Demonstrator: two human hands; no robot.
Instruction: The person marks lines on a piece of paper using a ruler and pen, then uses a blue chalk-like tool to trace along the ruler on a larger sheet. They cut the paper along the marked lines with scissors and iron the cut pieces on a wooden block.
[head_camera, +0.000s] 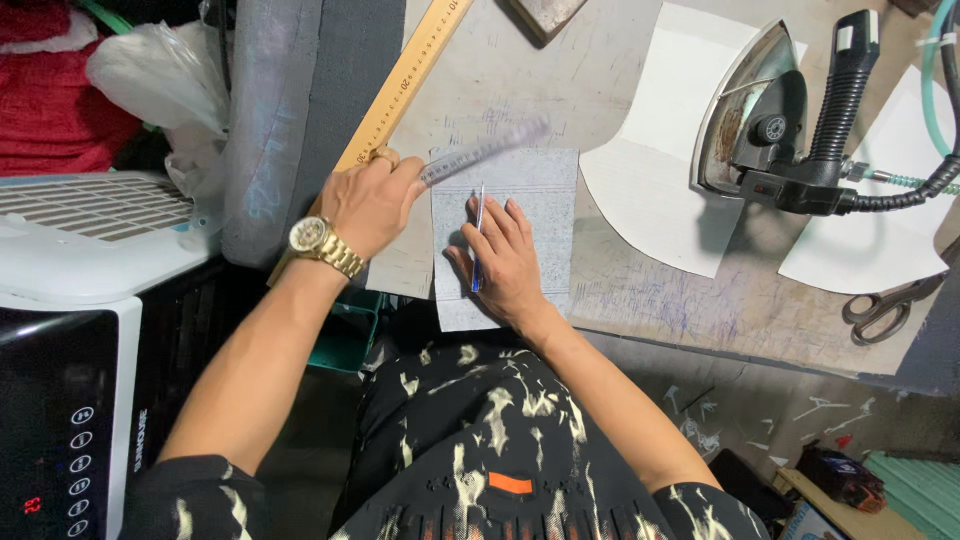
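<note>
A grey speckled piece of fabric (530, 190) lies on the worn work table (680, 300). My left hand (370, 205), with a gold watch on the wrist and a ring, grips one end of a clear plastic ruler (485, 150) that is blurred above the fabric's top edge. My right hand (505, 255) lies flat on the fabric and has a blue pen (478, 240) between its fingers.
A long yellow wooden ruler (400, 85) lies diagonally at the table's left. A steam iron (770, 120) with a black hose stands on white pattern pieces (655, 200) to the right. Scissors (890, 305) lie near the right front edge. A white appliance (70, 300) stands at left.
</note>
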